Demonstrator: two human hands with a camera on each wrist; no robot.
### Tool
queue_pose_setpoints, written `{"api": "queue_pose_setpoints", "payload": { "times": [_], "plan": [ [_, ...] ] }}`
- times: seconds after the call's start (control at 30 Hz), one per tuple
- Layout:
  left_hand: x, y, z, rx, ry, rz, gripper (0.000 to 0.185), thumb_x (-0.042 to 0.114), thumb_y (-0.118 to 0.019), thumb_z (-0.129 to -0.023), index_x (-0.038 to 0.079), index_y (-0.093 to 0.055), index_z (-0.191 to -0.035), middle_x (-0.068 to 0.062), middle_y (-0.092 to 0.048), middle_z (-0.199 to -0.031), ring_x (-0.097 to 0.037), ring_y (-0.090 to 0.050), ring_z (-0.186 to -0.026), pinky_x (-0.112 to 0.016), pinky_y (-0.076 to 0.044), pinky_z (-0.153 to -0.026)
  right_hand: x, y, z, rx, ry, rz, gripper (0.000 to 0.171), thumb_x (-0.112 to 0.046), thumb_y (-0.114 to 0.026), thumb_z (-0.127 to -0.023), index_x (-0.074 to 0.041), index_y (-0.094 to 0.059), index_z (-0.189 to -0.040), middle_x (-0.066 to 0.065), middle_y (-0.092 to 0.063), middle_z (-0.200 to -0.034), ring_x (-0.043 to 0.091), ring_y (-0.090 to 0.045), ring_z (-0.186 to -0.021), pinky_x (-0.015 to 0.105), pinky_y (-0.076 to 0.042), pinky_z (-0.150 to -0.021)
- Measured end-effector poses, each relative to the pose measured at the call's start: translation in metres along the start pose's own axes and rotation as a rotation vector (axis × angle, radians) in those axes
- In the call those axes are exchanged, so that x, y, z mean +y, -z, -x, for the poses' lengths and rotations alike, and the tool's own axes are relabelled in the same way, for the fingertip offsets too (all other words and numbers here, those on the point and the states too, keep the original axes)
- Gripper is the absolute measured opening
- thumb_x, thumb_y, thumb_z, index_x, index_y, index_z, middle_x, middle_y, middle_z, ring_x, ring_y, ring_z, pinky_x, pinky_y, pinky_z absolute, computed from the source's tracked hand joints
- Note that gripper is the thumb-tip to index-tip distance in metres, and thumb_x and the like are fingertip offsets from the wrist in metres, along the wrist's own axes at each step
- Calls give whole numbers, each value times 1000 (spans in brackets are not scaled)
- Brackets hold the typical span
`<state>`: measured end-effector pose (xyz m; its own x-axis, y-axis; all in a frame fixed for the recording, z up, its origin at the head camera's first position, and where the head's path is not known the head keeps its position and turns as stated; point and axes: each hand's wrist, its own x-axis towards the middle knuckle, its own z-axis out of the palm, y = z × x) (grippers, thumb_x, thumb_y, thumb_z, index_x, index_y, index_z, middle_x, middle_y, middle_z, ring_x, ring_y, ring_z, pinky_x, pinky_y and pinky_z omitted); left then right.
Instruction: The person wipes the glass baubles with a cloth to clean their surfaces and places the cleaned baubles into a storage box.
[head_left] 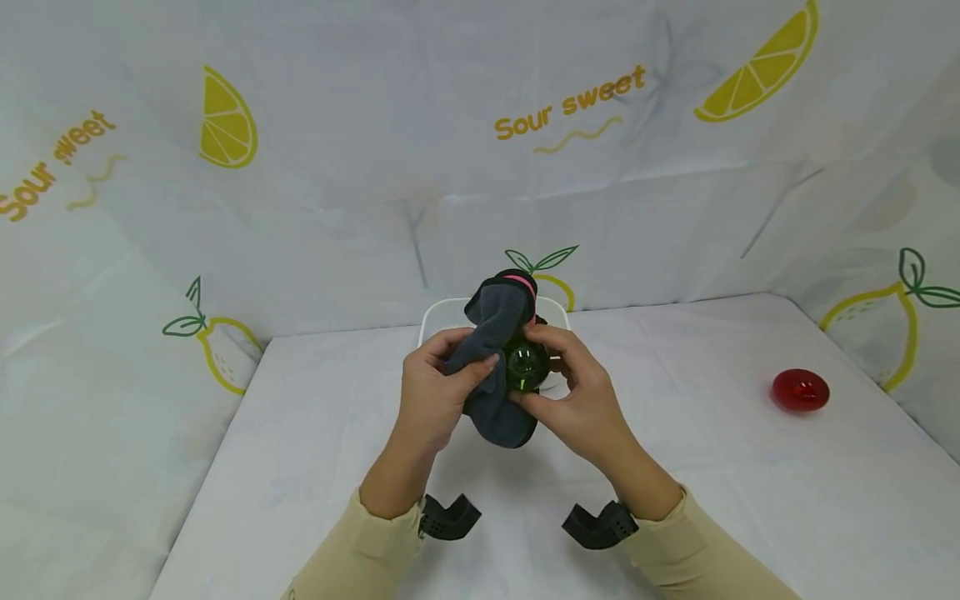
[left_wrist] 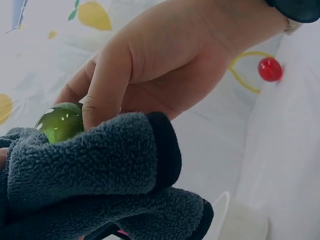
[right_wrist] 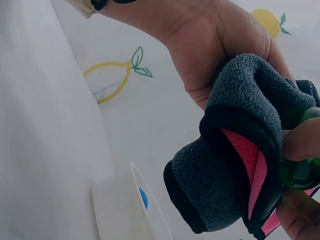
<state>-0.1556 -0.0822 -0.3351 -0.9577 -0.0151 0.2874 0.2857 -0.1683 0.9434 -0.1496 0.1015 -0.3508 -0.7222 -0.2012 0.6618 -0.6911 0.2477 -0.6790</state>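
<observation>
Above the near side of the white bench (head_left: 712,467), your left hand (head_left: 431,392) grips a dark grey fleece cloth (head_left: 495,350) while your right hand (head_left: 577,396) pinches a green glass ball (head_left: 525,367).

Both forearms reach forward from the lower edge of the head view and converge at mid-frame, each in a beige sleeve with a black wrist mount at the cuff. Left hand (head_left: 435,387): raised, fingers curled, thumb (head_left: 480,367) pressed across toward the right hand, gripping. Right hand (head_left: 577,392): level with the left and touching it, fingers (left_wrist: 100,97) bent inward, pinching. Wrists angled slightly inward, palms partly facing each other.
</observation>
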Motion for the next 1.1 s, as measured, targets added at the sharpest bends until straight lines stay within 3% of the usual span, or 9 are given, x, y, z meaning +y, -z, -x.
{"api": "queue_pose_setpoints", "payload": {
  "times": [0.17,0.37,0.47,0.6,0.67,0.8,0.93,1.1],
  "plan": [
    [-1,-1,0,27,-16,-37,31,-3,-78,-78,-2,-69,-108,-8,-70,-97,-18,-67,-90,-31,-59,-77,2,0,0,2,-21,8,74,14,-83,-65,-4,-53,-131,11,-57,-132,18,-60,-112,20,-51,-88],
    [0,-3,3,-30,0,-47,33,1,-78,-80,2,-69,-112,-12,-69,-107,-20,-68,-95,-35,-59,-81,2,3,1,22,-197,-52,73,7,-84,-69,-4,-49,-133,8,-54,-134,12,-67,-102,21,-56,-80],
    [1,-3,4,-73,18,-62,35,3,-77,-82,4,-69,-116,-12,-68,-112,-20,-68,-97,-36,-59,-82,2,6,0,43,-271,-77,62,0,-82,-77,-3,-54,-132,10,-59,-128,9,-67,-97,21,-57,-77],
    [3,-3,5,-124,33,-83,41,4,-77,-82,4,-67,-122,-14,-68,-116,-20,-68,-100,-37,-58,-85,4,10,-2,47,-335,-84,39,-15,-72,-90,-1,-62,-124,14,-68,-106,10,-66,-83,21,-57,-71],
    [4,-3,6,-147,36,-87,44,4,-76,-83,4,-65,-125,-15,-67,-118,-21,-68,-102,-37,-58,-87,5,11,-3,35,-350,-97,36,-23,-66,-95,2,-65,-121,15,-69,-95,12,-65,-77,22,-57,-68],
    [4,-3,7,-174,43,-85,47,5,-75,-84,6,-63,-130,-14,-66,-122,-21,-66,-106,-37,-56,-90,4,13,-3,-14,-349,-103,45,-36,-60,-98,4,-66,-119,11,-65,-83,15,-60,-68,24,-52,-61],
    [2,-2,6,-170,26,-85,47,5,-75,-84,8,-63,-128,-13,-66,-120,-21,-65,-106,-35,-56,-90,5,16,-3,-98,-337,-109,44,-33,-63,-97,0,-64,-125,11,-64,-87,16,-58,-70,25,-52,-61],
    [1,-2,5,-114,-10,-67,43,0,-76,-82,4,-65,-123,-13,-66,-119,-21,-65,-105,-33,-57,-87,4,19,-4,-148,-304,-150,49,-16,-73,-89,-5,-58,-134,13,-67,-105,19,-62,-80,25,-56,-68]
  ]
}}
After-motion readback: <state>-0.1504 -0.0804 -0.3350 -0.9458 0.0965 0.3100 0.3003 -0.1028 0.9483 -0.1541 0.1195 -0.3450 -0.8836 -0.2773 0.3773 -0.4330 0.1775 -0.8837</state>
